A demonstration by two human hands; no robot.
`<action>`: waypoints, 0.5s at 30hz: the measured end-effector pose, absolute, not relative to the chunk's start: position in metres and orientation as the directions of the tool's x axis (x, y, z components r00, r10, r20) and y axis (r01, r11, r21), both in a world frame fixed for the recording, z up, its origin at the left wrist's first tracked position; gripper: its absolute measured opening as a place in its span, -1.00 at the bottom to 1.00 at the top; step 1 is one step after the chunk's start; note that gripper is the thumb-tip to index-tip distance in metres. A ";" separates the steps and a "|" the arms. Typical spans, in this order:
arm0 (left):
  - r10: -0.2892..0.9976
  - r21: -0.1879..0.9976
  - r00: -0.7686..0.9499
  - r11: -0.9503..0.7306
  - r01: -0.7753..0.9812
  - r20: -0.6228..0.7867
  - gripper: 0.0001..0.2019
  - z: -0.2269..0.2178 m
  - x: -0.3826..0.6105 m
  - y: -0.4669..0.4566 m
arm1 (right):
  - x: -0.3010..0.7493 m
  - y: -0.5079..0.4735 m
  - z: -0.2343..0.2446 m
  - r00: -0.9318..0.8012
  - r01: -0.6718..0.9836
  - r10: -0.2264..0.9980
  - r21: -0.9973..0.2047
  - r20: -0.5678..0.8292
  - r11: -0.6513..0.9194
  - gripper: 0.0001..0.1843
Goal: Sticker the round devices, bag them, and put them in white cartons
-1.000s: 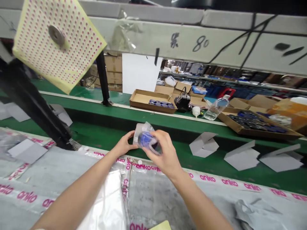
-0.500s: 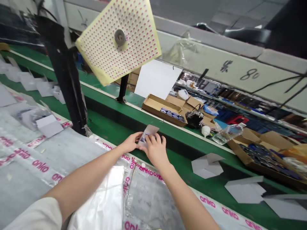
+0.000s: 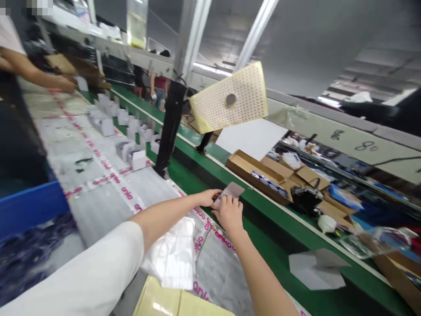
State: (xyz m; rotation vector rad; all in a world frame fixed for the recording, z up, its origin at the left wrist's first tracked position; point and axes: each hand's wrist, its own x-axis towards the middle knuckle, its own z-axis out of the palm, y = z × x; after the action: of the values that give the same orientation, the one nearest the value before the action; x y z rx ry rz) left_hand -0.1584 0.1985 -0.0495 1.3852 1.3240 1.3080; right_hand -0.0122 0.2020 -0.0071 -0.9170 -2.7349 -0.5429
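Observation:
A small white box (image 3: 233,189) with its flap raised sits over the green conveyor belt (image 3: 259,228), held between both hands. My left hand (image 3: 209,197) grips the box's left side with its fingers closed. From the near side, my right hand (image 3: 230,213) is closed around the box, its fingers over the opening. What lies inside is mostly hidden by those fingers. An unfolded white box (image 3: 317,267) rests on the belt to the right. White plastic bags (image 3: 176,252) lie on the taped table below my forearms.
Several open white boxes (image 3: 138,159) stand to the left, beside a black post (image 3: 169,127). A dotted sticker sheet (image 3: 246,98) hangs above the belt. Beyond it is a cardboard tray (image 3: 238,162) with round items. Another person's hand (image 3: 67,84) is at far left. A blue bin (image 3: 36,202) stands lower left.
My view has swung left and up, so the other person, the blue bin and more boxes now show. Both hands keep hold of the small white box.

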 end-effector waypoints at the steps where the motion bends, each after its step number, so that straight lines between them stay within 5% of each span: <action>1: 0.985 0.975 -0.107 -0.113 0.191 0.135 -0.67 -0.037 -0.160 0.192 | -0.011 0.199 -0.008 -0.787 0.612 0.532 0.285 0.313 0.737 -0.59; 5: 0.959 0.965 -0.261 -0.043 0.258 0.112 -0.63 0.019 -0.185 0.136 | -0.009 0.187 -0.002 -0.786 0.606 0.500 0.290 0.363 0.741 -0.74; 9: 0.833 0.960 -0.525 -0.026 0.280 0.176 -0.54 0.050 -0.226 -0.004 | -0.011 0.165 0.004 -0.760 0.592 0.429 0.247 0.488 0.767 -0.53; 12: 0.475 0.956 -0.863 0.136 0.261 0.168 -0.73 0.027 -0.234 -0.156 | -0.016 0.136 -0.001 -0.797 0.326 0.203 0.122 0.569 0.937 -0.48; 15: -0.041 0.923 -0.992 0.372 0.097 0.121 -0.53 -0.028 -0.204 -0.296 | -0.020 0.103 -0.020 -0.818 -0.022 -0.008 -0.017 0.576 1.000 -0.53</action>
State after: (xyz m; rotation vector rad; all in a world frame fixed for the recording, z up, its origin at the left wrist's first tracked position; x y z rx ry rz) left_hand -0.2045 -0.2959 -0.0279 0.0559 2.7019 1.8313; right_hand -0.0202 0.1032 -0.0204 0.0204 -2.5279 0.0304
